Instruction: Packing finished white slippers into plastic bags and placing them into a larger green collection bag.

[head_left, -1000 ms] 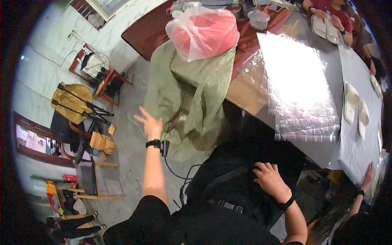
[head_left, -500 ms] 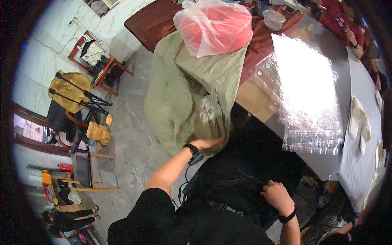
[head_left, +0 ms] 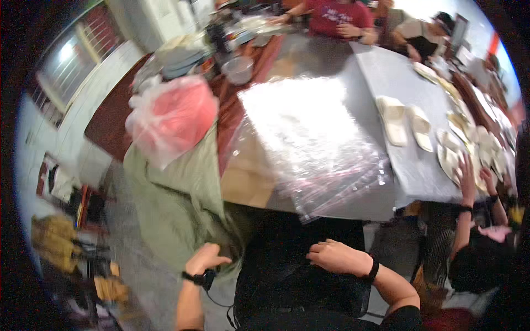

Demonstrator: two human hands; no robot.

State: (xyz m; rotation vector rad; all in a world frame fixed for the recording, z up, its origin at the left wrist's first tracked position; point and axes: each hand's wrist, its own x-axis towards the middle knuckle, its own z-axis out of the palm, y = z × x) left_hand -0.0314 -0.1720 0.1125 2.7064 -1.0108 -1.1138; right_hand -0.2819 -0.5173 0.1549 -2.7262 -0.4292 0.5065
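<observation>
My left hand (head_left: 207, 258) is beside the mouth of a green woven sack (head_left: 160, 207), its thumb stretched out apart from the other fingers. I see nothing held in it. Over the black cloth (head_left: 281, 265) on my lap, my right hand (head_left: 338, 256) hangs with its fingers curled in and nothing visible in them. On the table ahead lies a stack of shiny clear plastic bags (head_left: 314, 138). A red bundle in a translucent plastic bag (head_left: 176, 116) rests at the sack's upper end.
Pale slippers (head_left: 393, 121) stand in several places on the grey table covering (head_left: 381, 71) at right. Another person's hands (head_left: 466, 176) reach among them. A clear plastic tub (head_left: 238, 70) sits farther back. More people are across the table, one in a red shirt (head_left: 339, 16).
The view has swung right, bringing more slippers and people in. My left hand has drawn back from inside the sack's mouth to its near edge. My right hand stays over the black cloth.
</observation>
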